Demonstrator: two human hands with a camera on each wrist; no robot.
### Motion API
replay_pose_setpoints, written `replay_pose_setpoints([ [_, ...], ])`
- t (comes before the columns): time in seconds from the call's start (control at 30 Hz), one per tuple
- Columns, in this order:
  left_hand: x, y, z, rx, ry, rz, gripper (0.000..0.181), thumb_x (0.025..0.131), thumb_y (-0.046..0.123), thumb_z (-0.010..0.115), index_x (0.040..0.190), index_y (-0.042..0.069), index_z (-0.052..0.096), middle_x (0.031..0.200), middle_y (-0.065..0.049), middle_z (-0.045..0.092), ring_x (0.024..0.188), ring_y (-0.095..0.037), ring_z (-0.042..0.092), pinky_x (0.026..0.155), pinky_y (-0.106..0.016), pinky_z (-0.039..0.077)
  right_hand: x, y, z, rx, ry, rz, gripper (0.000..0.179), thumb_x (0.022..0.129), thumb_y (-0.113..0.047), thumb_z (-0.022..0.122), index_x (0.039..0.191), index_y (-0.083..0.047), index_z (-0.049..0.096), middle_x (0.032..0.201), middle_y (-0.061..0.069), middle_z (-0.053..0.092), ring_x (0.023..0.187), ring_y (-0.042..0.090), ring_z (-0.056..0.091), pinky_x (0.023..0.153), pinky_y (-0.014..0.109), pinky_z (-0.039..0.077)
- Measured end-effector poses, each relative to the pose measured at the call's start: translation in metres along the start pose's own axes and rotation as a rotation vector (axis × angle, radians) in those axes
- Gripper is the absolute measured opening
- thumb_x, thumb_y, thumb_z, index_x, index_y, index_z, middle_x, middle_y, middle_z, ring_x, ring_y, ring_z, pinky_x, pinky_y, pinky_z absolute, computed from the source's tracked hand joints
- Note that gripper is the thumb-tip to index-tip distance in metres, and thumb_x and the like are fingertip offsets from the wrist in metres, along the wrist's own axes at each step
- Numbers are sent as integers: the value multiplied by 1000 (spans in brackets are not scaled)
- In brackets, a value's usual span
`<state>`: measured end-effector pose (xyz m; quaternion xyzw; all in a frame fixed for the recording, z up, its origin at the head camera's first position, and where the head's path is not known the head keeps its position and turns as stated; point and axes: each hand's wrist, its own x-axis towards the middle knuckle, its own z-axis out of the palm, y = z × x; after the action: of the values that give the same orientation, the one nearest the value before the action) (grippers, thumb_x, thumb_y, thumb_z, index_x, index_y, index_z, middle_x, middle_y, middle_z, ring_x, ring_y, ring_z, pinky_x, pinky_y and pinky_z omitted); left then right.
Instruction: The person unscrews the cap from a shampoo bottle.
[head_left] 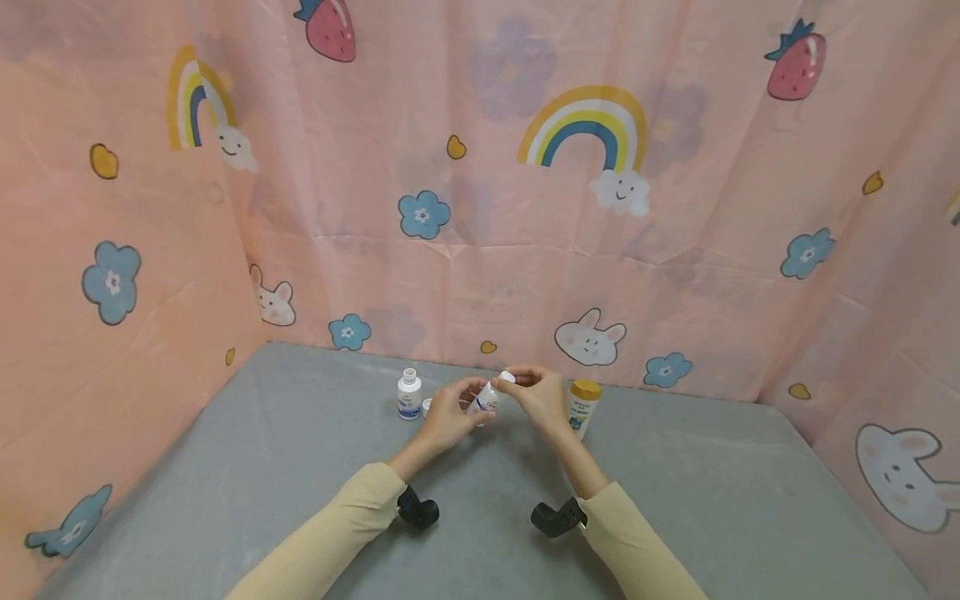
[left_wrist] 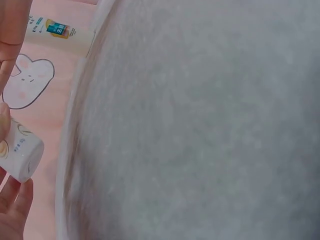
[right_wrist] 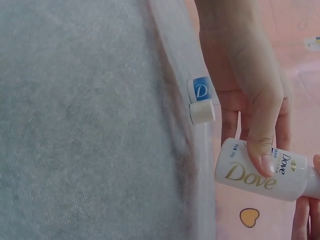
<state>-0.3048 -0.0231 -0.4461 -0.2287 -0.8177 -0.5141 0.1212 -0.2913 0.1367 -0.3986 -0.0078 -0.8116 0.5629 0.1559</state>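
"Right, working across, what stands to the left of the left fingers?"

"One small white bottle (head_left: pixel 409 398) with blue on its label, upright on the grey table (head_left: pixel 480 542), its narrow neck showing bare; between it and the left fingers sits a loose white cap (head_left: pixel 427 407), partly hidden by the hand in the head view;"

"And the left hand (head_left: pixel 450 417) itself?"

"Grasping; its thumb lies across the printed side of a white Dove bottle (right_wrist: pixel 250 179), with other fingers round the far side; that bottle is tilted between the two hands, its base by the left fingers, its top leaning up toward the right ones;"

"So what are the right fingers doing?"

"Pinching; the right hand (head_left: pixel 543 402) has its thumb and fingers at the top end of the Dove bottle; whether that top is screwed tight or loose, I cannot tell;"

"Anything past them?"

"Yes; just to the right of the right hand stands a pale bottle with a yellow cap (head_left: pixel 585 408), partly behind the hand; farther back, beyond all the fingers, hangs a pink curtain (head_left: pixel 480 283) printed with rabbits, rainbows and blue flowers"
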Motion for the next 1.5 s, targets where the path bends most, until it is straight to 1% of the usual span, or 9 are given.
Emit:
replay_pose_setpoints([
  [0.47,-1,-2,-6,-21,-115,32,45,83,12,75,122,-2,60,112,-17,68,97,-26,66,82,-34,56,0,6,-1,-19,-20,-39,25,75,-22,82,90,-4,74,81,10,72,68,9,63,59,19,50],
  [0.53,-2,-2,-7,-29,-128,22,45,83,12,75,123,-2,59,112,-16,68,96,-25,66,82,-33,56,0,8,0,-28,-23,-48,25,74,-22,83,89,-4,74,81,10,72,67,9,63,59,19,50],
  [0.67,-2,-3,-8,-34,-138,17,46,83,13,75,124,-2,59,114,-16,68,97,-26,66,83,-34,56,2,9,0,-29,-35,-61,24,75,-21,82,89,-4,74,80,10,72,68,10,64,60,20,51],
  [0.8,-3,-2,-8,-48,-127,7,47,82,14,76,123,-1,59,115,-17,67,100,-27,66,85,-37,56,3,9,-1,-17,-47,-74,23,75,-19,82,90,-4,74,80,10,72,68,11,64,60,21,52],
  [0.93,-3,-3,-7,-70,-139,10,46,83,13,75,123,-2,59,116,-18,66,101,-29,65,86,-40,55,3,9,-2,-11,-59,-94,22,75,-18,82,89,-3,74,80,11,72,67,10,64,60,20,52],
  [1.1,-2,-5,-7,-112,-196,5,47,86,11,71,127,-5,55,121,-22,63,107,-33,63,90,-40,54,4,11,-3,-12,-74,-115,23,74,-18,83,89,-3,74,80,12,73,66,10,65,60,19,52],
  [1.27,-3,-6,-8,-171,-240,-16,47,87,6,69,129,-8,52,126,-24,61,112,-35,61,93,-38,53,4,14,-5,0,-119,-135,23,74,-16,83,90,-3,74,82,12,73,67,11,65,61,21,53],
  [1.4,-4,-4,-9,-169,-242,-18,48,87,7,69,130,-8,51,125,-24,61,112,-35,61,93,-38,53,4,15,-7,15,-140,-128,25,75,-17,82,94,-3,74,87,12,73,72,12,67,64,23,55],
  [1.5,-4,-2,-9,-121,-219,-9,49,87,10,70,130,-6,52,123,-22,62,108,-33,63,90,-38,54,3,13,-7,31,-154,-109,29,78,-18,80,100,-2,73,94,14,73,80,16,68,70,25,56],
])
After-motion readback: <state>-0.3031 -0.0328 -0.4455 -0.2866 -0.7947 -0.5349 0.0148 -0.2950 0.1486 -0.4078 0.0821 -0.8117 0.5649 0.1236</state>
